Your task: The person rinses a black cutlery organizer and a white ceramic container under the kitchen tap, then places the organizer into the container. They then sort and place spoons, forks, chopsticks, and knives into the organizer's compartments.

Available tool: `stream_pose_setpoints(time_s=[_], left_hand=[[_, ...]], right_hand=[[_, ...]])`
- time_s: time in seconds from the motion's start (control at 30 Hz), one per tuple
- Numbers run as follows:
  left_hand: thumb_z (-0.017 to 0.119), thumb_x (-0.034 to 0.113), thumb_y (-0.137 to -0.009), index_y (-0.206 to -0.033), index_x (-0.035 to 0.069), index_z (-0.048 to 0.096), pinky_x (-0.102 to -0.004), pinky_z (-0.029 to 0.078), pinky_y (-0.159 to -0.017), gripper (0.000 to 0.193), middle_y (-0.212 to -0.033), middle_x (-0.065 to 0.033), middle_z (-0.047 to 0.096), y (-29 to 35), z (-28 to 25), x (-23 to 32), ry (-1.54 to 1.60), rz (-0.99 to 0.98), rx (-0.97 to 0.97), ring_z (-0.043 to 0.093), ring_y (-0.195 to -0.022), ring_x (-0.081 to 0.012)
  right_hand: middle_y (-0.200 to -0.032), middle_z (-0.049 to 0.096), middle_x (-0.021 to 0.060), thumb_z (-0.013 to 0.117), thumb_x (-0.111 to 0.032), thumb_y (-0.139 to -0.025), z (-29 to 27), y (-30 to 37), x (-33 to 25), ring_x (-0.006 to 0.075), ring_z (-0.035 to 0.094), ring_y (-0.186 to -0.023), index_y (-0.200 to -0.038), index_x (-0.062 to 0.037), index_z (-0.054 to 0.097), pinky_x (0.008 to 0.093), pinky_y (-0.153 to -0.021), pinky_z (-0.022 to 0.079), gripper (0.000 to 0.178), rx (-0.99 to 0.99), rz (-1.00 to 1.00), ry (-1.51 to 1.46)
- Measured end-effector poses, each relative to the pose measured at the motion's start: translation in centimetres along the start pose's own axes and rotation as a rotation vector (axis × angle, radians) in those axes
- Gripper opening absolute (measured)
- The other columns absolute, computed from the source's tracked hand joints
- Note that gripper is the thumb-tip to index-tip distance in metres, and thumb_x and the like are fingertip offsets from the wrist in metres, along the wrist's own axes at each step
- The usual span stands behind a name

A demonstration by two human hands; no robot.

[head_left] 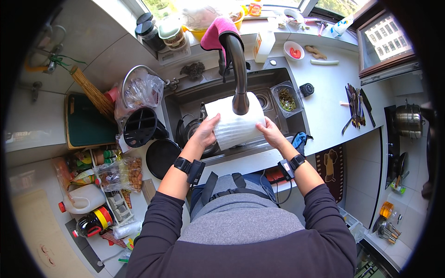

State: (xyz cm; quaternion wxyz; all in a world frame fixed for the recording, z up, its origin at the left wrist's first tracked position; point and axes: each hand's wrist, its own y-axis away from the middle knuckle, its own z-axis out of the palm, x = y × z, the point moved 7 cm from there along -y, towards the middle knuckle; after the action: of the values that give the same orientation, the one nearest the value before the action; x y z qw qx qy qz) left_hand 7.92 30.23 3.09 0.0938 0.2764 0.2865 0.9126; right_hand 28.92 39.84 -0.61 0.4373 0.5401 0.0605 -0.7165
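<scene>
Between my two hands is a white, ribbed, block-shaped container (230, 130), held over the sink (278, 125). The dark curved faucet (238, 74) comes down in front of it, its spout overlapping the upper part. My left hand (205, 133) grips the left side, thumb toward the top. On the opposite side, my right hand (272, 132) closes round the right edge. Whether water is running cannot be made out. Behind the container, a metal pot (191, 129) in the basin is partly hidden. A pink cloth (218, 34) hangs over the faucet's neck.
A clear tub of greens (287, 99) sits at the sink's right end. Utensils (356, 109) lie on the right counter. Left of the sink are a black slotted holder (140, 126), a black round pan (162, 158) and a plastic bag (144, 90). A white bottle (264, 45) stands behind.
</scene>
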Motion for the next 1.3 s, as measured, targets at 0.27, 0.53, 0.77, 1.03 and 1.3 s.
stream_pose_setpoints(time_s=[0.27,0.53,0.77,1.03,1.3], left_hand=[[0.066,0.019,-0.092,-0.122,0.001,0.057,-0.0328,0.045,-0.093,0.036,-0.112,-0.0078,0.066,0.6,0.0,-3.1,-0.682,0.167,-0.070,0.060,-0.103,-0.0196],[0.063,0.015,-0.088,-0.112,0.007,0.064,-0.0423,0.052,-0.072,0.024,-0.088,-0.0218,0.067,4.1,3.3,-2.5,-1.630,0.518,-0.024,0.065,-0.081,-0.0377],[0.062,0.015,-0.087,-0.118,0.016,0.066,-0.0451,0.053,-0.071,0.031,-0.089,-0.0140,0.070,5.8,2.5,-2.8,-1.709,0.552,0.020,0.067,-0.083,-0.0341],[0.066,0.013,-0.087,-0.115,0.005,0.065,-0.0398,0.054,-0.077,0.030,-0.093,-0.0178,0.070,5.9,1.8,-2.8,-1.512,0.682,0.053,0.069,-0.086,-0.0326],[0.064,0.011,-0.091,-0.131,-0.003,0.049,-0.0336,0.045,-0.098,0.045,-0.122,-0.0172,0.063,3.4,-0.6,-5.4,-0.469,0.334,-0.150,0.059,-0.115,-0.0233]], right_hand=[[-0.137,0.050,0.0153,0.069,-0.020,-0.087,-4.5,-2.6,-5.6,0.0249,0.048,-0.126,-0.141,-0.0030,0.042,0.0385,-0.104,0.040,0.062,0.235,0.044,0.537],[-0.158,0.021,0.0202,0.068,-0.043,-0.085,-1.4,-15.4,-11.7,0.0313,0.024,-0.144,-0.153,0.0000,0.013,0.0435,-0.113,0.026,0.098,0.114,0.028,0.492],[-0.138,0.049,0.0051,0.056,-0.023,-0.097,1.8,-16.5,-12.8,0.0202,0.045,-0.125,-0.145,-0.0111,0.042,0.0347,-0.104,0.034,0.052,0.014,0.058,0.523],[-0.140,0.049,0.0055,0.062,-0.040,-0.094,0.7,-11.7,-10.6,0.0190,0.043,-0.131,-0.148,-0.0057,0.033,0.0334,-0.108,0.031,0.070,0.113,0.005,0.343],[-0.131,0.057,0.0094,0.073,-0.029,-0.087,0.5,0.4,-5.4,0.0241,0.052,-0.123,-0.139,-0.0017,0.043,0.0399,-0.105,0.039,0.066,0.002,0.160,0.059]])
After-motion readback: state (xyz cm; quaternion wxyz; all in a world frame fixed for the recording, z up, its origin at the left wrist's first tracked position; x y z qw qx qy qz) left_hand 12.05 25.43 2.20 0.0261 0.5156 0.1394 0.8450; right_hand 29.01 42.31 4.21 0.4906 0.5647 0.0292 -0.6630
